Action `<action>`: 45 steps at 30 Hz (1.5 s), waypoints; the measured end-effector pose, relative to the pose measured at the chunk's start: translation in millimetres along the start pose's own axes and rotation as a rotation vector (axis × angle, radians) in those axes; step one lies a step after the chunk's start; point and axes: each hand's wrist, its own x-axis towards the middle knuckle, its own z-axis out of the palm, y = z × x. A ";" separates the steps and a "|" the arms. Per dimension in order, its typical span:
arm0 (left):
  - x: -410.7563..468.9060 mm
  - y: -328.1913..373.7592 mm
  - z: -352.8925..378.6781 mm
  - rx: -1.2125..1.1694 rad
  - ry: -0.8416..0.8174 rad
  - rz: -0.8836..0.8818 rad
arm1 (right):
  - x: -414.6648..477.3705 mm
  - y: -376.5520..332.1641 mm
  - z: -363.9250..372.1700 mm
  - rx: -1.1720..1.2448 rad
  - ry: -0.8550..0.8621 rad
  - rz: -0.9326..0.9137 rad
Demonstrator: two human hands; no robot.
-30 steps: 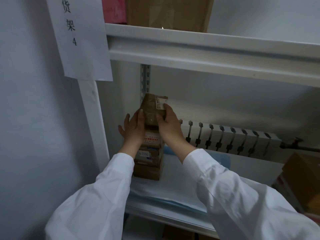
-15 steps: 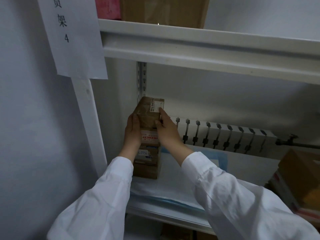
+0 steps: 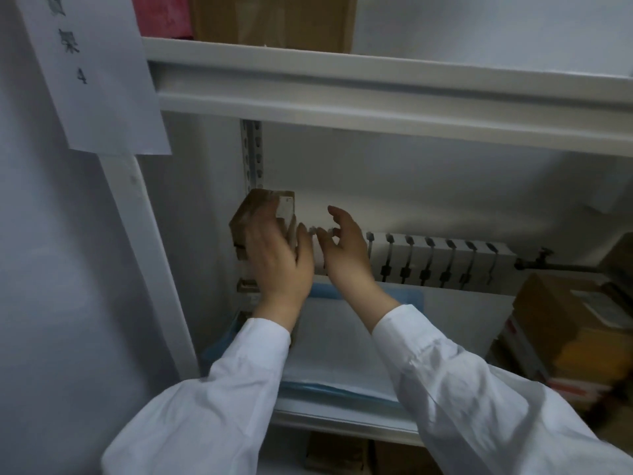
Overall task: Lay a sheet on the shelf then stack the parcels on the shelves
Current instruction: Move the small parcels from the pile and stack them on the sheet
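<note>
Now, starting far left, we have a paper sign (image 3: pixel 92 73) hanging on the white upright (image 3: pixel 150 252), a "4" printed near its foot. Up top, the upper shelf (image 3: pixel 376 94) carries a pink parcel (image 3: pixel 161 12) and, right beside it, a big brown box (image 3: pixel 274 18).

Coming down past the upright, we reach the stack of parcels (image 3: pixel 241 241). These are brown boxes piled one on another at the left end of the shelf (image 3: pixel 342 419), tucked into the back corner, and the uppermost shows a pale label (image 3: pixel 286 209) at its upper right.

Over that stack is the left hand (image 3: pixel 277 265), spread in front of the boxes with fingers straight and slightly apart. It's blurred, so we cannot tell whether the fingers press the cardboard or sit just off it, but it grips nothing.

Next along, the right hand (image 3: pixel 346 255) is released, its fingers loosely curled around nothing. It is just beside the stack's right side and apart from it, with its thumb close to the left hand. Both wrists come out of white sleeves (image 3: pixel 239 389).

Under the hands we see the sheet (image 3: pixel 342 344) lying flat on the shelf, white with a blue edge showing front and back, and the stack stands at its left end.

Moving right along the back wall, we pass a white radiator (image 3: pixel 445 262). At far right, more cartons (image 3: pixel 561 323) are piled, too blurred to read.
</note>
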 end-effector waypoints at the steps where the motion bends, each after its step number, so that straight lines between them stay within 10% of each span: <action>1: -6.1 7.3 9.4 -0.014 -0.028 0.013 | -2.5 0.8 -11.0 -0.006 0.026 -0.011; 11: -67.6 72.3 83.5 -0.411 -0.377 -0.480 | -33.6 30.8 -125.6 -0.143 0.195 0.025; 19: -123.2 139.0 150.6 -0.328 -1.044 -0.804 | -64.3 61.8 -223.1 -0.454 0.410 0.103; 32: -179.1 199.5 184.7 -0.712 -1.082 -1.560 | -92.1 110.2 -301.5 -0.883 0.218 0.249; 45: -177.1 198.6 199.4 -0.611 -1.142 -1.368 | -89.7 109.4 -314.5 -0.629 0.266 0.085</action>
